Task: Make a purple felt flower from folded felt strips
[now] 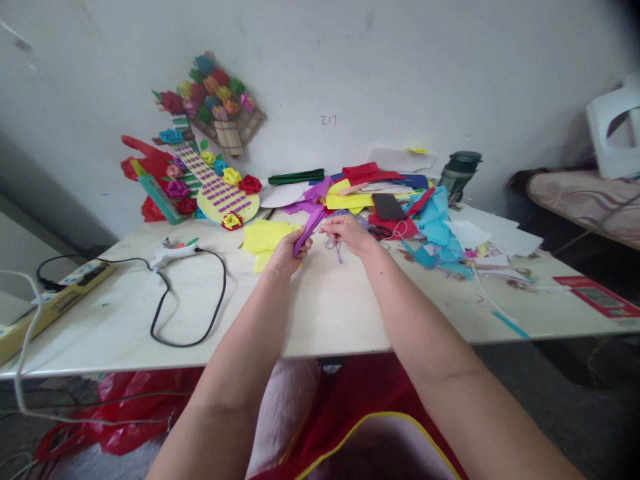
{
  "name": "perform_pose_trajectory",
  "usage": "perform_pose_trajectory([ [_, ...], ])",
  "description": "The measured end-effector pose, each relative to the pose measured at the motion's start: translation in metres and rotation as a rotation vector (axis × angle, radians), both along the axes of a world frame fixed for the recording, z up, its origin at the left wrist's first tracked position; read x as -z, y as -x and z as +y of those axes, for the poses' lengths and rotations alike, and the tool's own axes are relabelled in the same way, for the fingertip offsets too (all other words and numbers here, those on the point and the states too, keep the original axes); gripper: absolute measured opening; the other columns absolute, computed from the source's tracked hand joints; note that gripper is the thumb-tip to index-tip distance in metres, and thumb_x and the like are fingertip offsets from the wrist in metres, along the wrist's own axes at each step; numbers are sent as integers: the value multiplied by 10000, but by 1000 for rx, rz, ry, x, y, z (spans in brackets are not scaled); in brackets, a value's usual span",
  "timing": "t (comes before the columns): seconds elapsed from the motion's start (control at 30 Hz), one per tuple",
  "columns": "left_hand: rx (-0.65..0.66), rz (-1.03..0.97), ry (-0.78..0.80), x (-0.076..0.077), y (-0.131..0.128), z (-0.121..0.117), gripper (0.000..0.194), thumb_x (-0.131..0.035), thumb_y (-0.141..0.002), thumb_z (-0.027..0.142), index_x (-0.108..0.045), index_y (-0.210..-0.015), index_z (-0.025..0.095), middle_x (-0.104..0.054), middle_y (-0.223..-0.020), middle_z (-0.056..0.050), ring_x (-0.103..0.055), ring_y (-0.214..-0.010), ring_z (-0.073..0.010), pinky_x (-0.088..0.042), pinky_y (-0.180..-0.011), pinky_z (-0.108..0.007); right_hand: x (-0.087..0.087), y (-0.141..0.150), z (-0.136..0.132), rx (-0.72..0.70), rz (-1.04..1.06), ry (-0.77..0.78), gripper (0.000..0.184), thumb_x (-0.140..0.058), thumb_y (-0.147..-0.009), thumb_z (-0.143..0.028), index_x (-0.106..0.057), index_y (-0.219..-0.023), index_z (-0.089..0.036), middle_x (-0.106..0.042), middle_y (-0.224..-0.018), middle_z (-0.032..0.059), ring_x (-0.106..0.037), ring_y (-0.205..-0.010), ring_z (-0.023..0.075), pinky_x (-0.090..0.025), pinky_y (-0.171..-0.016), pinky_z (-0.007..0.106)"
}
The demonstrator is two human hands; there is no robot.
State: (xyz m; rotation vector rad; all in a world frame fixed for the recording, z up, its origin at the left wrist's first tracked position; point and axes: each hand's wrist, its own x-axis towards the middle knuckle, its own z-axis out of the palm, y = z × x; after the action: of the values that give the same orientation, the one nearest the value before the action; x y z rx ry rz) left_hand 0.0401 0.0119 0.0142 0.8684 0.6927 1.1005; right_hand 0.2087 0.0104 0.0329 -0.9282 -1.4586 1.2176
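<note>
A narrow folded bundle of purple crepe paper (pixel 309 231) is gripped in my left hand (pixel 287 252), its far end pointing up and to the right. Close to its right, my right hand (pixel 350 233) has thumb and forefinger pinched on what looks like lavender thread (pixel 339 251). Loops of that thread lie under and behind the fingers, partly hidden. Yellow crepe paper (pixel 265 240) lies flat on the table beside my left hand. Black-handled scissors (pixel 380 232) rest on red paper right of my right hand.
A glue gun (pixel 173 253) with a looping black cord and a power strip (pixel 60 297) are at left. A flower-decorated guitar craft (pixel 220 190) leans near the wall. Coloured paper (pixel 360 200), a phone (pixel 389 207), blue paper (pixel 433 227) and a dark bottle (pixel 459 175) stand behind and right.
</note>
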Motion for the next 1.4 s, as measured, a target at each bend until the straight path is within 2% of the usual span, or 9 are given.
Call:
perform_pose_trajectory([
  [0.17, -23, 59, -54, 0, 0, 0, 165, -605, -763, 281, -518, -753, 142, -439, -467, 37, -296, -366, -33, -110, -347, -158, -7, -3, -5, -31, -35, 40, 296, -702, -606, -406, -632, -684, -129, -349, -435, -91, -211, -391, 28, -109, -398, 206],
  [0.27, -27, 112, -86, 0, 1, -1, 172, -620, -750, 280, -528, -742, 136, -433, -470, 34, -293, -373, -33, -106, -354, -163, -12, -5, -7, 3, -69, 39, 311, -702, -574, -418, -625, -661, -129, -337, -438, -93, -198, -410, 30, -82, -425, 216],
  [0.43, -21, 202, -136, 2, 3, 0, 183, -641, -730, 286, -570, -696, 121, -448, -475, 15, -312, -387, -39, -109, -367, -182, -12, -8, -6, 106, -177, -74, 306, -675, -585, -438, -610, -626, -142, -384, -472, -77, -264, -464, 46, -174, -460, 217],
  [0.6, -35, 297, -188, 2, 2, -2, 224, -686, -704, 289, -578, -606, 119, -489, -477, -7, -326, -394, -42, -150, -389, -206, -7, -10, 1, 142, -308, -297, 250, -632, -652, -394, -627, -614, -147, -515, -581, -37, -412, -577, 80, -324, -575, 224],
  [0.83, -3, 429, -272, 1, 2, -5, 293, -712, -689, 306, -560, -518, 124, -488, -472, -14, -366, -423, -57, -209, -433, -220, -7, -9, 4, 282, -633, -507, 185, -638, -709, -334, -718, -691, -168, -652, -747, 16, -548, -707, 118, -374, -657, 222],
  [1.0, 167, 479, -261, -1, 4, -8, 264, -715, -680, 285, -570, -529, 123, -474, -466, -10, -351, -406, -56, -191, -422, -219, -11, -17, 0, 144, -608, -363, 206, -672, -688, -354, -741, -716, -162, -674, -706, 8, -565, -689, 123, -382, -635, 219],
  [1.17, 379, 455, -266, -1, 7, -9, 263, -740, -652, 295, -569, -547, 124, -454, -478, -4, -365, -407, -57, -201, -413, -207, -13, -25, -5, -35, -521, -174, 173, -720, -614, -331, -723, -646, -161, -618, -583, -20, -493, -597, 98, -373, -596, 223],
  [1.3, 473, 404, -248, -1, 7, -11, 289, -763, -639, 347, -588, -599, 120, -437, -470, 7, -332, -393, -47, -185, -406, -203, -8, -25, -4, -109, -434, -53, 212, -746, -566, -351, -702, -626, -152, -547, -523, -45, -409, -534, 70, -322, -546, 220],
  [1.4, 492, 329, -230, -2, 5, -13, 312, -778, -624, 365, -592, -624, 114, -409, -449, 23, -316, -396, -42, -185, -410, -195, -5, -22, -3, -159, -326, 6, 243, -755, -541, -357, -672, -618, -141, -550, -543, -41, -417, -536, 69, -318, -547, 221],
])
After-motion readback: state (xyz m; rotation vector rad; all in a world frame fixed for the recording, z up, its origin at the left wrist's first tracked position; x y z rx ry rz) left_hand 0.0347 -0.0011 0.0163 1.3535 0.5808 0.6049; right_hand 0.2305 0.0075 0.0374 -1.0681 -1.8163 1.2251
